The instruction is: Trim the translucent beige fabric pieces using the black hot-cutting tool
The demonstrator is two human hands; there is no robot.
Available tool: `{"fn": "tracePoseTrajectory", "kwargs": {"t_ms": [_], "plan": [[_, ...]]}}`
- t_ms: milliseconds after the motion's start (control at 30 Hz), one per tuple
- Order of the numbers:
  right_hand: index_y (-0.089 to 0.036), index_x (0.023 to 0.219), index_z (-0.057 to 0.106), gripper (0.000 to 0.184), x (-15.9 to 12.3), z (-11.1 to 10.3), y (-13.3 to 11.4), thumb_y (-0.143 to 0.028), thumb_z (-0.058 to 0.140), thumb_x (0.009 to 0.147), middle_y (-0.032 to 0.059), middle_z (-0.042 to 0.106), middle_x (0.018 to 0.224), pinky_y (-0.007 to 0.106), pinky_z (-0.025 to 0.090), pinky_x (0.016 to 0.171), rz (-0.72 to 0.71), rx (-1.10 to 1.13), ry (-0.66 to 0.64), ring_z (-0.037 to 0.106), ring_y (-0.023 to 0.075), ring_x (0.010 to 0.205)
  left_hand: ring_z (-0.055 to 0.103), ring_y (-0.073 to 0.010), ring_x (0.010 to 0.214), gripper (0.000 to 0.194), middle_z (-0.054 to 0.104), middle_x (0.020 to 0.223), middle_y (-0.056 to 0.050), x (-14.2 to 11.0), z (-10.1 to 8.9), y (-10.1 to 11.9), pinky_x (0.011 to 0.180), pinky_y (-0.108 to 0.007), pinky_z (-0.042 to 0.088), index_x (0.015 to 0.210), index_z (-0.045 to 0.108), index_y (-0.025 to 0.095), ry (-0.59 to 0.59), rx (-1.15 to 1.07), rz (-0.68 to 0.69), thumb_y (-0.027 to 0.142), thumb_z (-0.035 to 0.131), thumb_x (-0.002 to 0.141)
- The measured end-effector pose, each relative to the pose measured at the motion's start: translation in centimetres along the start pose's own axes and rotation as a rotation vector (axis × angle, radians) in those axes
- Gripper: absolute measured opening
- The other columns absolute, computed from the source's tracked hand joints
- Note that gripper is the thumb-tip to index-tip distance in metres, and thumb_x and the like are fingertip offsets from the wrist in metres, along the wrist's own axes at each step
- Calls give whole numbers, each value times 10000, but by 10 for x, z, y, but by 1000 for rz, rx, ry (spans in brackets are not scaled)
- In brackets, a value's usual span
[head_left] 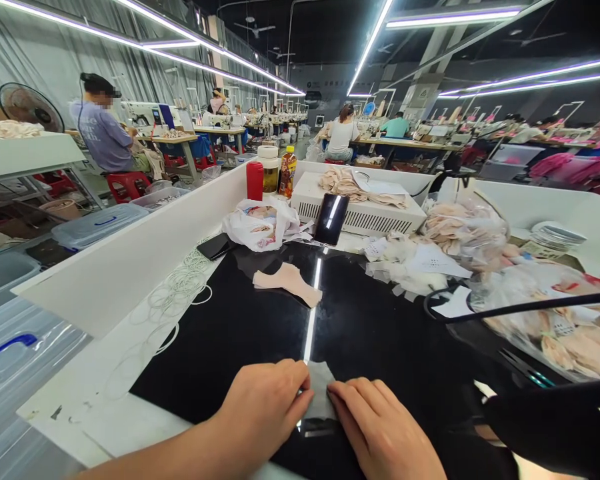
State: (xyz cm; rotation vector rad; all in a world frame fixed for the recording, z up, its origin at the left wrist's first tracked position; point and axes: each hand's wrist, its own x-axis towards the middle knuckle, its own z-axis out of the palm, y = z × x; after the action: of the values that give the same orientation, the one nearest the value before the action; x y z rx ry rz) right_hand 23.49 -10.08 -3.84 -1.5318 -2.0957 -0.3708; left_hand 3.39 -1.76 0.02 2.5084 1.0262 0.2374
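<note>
My left hand (267, 407) and my right hand (380, 427) lie close together at the near edge of a glossy black work surface (370, 327). Both have their fingers curled and pressed onto a small pale translucent piece of fabric (320, 390) that lies between them. A beige fabric piece (287, 280) lies farther back on the black surface, untouched. The fingertips of both hands are tucked under and partly hidden.
A phone (331, 219) leans against a white box (360, 207) with fabric pieces on top. Bags of beige pieces (555, 320) sit right. Bottles (287, 172), a red cup (255, 181), a plastic bag (260, 223), elastic loops (180, 287); workers sit beyond.
</note>
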Motion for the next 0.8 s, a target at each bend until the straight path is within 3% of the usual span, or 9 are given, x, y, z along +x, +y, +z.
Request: {"fn": "tracePoseTrajectory", "kwargs": {"t_ms": [100, 167, 300, 400, 567, 800], "plan": [[-194, 1034, 677, 303, 0, 2, -1, -199, 387, 1121, 21, 676, 802, 303, 486, 642, 1, -14, 17, 624, 158, 657, 629, -130, 620, 82, 652, 784, 58, 0, 2, -3, 578, -261, 392, 907, 616, 214, 34, 40, 28, 188, 626, 984], [-190, 1012, 681, 325, 1, 3, -3, -188, 375, 1120, 22, 669, 784, 304, 475, 631, 6, -19, 46, 617, 157, 648, 610, -137, 608, 97, 628, 780, 45, -1, 3, -5, 558, -272, 397, 903, 607, 210, 118, 135, 76, 184, 607, 997], [-193, 994, 681, 310, 2, 4, -6, -171, 394, 1110, 18, 664, 781, 303, 469, 623, 25, -2, 47, 617, 157, 649, 563, -166, 623, 282, 575, 748, 7, -1, 9, -5, 582, -298, 449, 837, 569, 193, 356, 381, 287, 55, 418, 1031], [-193, 979, 675, 330, 3, 2, -7, -162, 374, 1111, 20, 658, 768, 306, 467, 618, 17, -4, 55, 622, 161, 647, 607, -172, 703, 299, 620, 797, -21, 0, 14, -2, 667, -301, 533, 903, 598, 168, 434, 332, 462, 36, 368, 1040], [-190, 992, 658, 367, 3, 4, -6, -175, 315, 1123, 31, 663, 761, 324, 457, 616, -7, -18, 89, 619, 172, 644, 708, -184, 976, 318, 730, 1011, -78, 1, 21, 1, 982, -298, 569, 1097, 644, 81, 478, 249, 599, 58, 328, 1073], [-190, 1037, 658, 320, -11, 22, -9, -152, 349, 1110, 39, 664, 827, 359, 474, 702, 92, 35, 84, 615, 194, 706, 717, -182, 1099, 284, 754, 1128, -90, 2, 34, -7, 1050, -308, 575, 1143, 651, 79, 431, 247, 581, 63, 378, 1067]]}}
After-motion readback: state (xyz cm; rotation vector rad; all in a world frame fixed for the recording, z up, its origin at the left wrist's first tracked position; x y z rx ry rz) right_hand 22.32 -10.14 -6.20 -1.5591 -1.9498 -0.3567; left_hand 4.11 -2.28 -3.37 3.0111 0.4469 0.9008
